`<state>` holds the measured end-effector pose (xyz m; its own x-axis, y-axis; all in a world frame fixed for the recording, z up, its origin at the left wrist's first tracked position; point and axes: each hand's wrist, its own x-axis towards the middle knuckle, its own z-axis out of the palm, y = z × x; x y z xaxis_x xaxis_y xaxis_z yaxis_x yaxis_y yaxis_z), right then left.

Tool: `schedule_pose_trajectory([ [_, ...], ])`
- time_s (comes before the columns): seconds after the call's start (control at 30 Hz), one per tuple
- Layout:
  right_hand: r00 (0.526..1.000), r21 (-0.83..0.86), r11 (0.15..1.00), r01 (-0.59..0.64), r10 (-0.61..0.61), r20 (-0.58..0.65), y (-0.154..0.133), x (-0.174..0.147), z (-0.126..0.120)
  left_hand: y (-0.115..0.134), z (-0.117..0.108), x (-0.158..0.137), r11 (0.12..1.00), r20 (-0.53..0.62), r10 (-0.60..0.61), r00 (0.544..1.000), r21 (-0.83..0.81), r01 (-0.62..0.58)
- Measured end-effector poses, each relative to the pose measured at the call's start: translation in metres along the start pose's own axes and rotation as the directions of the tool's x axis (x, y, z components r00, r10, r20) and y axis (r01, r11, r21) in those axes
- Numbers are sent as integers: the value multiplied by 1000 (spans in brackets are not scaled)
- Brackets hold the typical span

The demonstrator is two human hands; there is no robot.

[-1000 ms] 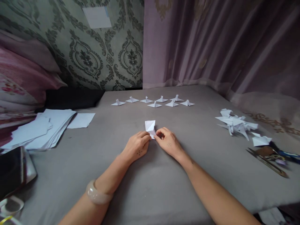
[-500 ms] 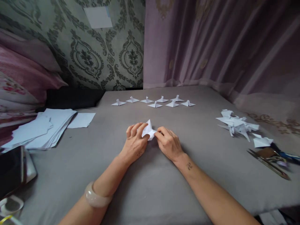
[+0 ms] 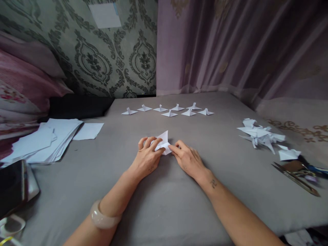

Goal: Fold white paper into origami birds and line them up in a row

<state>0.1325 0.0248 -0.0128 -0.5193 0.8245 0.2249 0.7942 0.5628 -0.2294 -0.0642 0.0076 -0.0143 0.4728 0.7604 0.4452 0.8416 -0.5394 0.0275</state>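
Note:
A partly folded piece of white paper (image 3: 164, 141) lies low over the grey cloth in front of me, one pointed flap standing up. My left hand (image 3: 148, 152) grips it from the left, thumb on the near side and fingers curled over the top, which hides part of the sheet. At the right edge of the paper, my right hand (image 3: 186, 156) pinches the near corner between thumb and fingers. Beyond both hands stand several folded white paper pieces (image 3: 169, 113) with flat pointed sides and a raised middle, set out in two loose rows.
A stack of white sheets (image 3: 55, 141) lies at left, above a dark-screened device (image 3: 11, 188) and a white tape roll (image 3: 12, 225). To the right are a heap of folded paper (image 3: 261, 135), scissors (image 3: 294, 179) and a brown item (image 3: 292, 166).
The paper's upright flap has opened wider and leans further right. My right hand has shifted slightly right and down, and its wrist has moved outward. My left hand has barely moved.

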Motion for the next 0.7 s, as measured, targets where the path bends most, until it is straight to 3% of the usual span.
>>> schedule_pose_trajectory([
  [0.23, 999, 1, 1000, 20, -20, 44, -1, -1, 0, -2, 4, -2, 999, 3, -33, 999, -33, 33],
  [0.43, 996, 92, 992, -90, 90, 4, -2, -1, 2, -4, 11, -2, 987, -45, -142, 989, -80, 139],
  [0.7, 980, 150, 971, -185, 193, -40, -6, 2, 12, 3, 15, 5, 986, -29, -158, 987, -63, 156],
])
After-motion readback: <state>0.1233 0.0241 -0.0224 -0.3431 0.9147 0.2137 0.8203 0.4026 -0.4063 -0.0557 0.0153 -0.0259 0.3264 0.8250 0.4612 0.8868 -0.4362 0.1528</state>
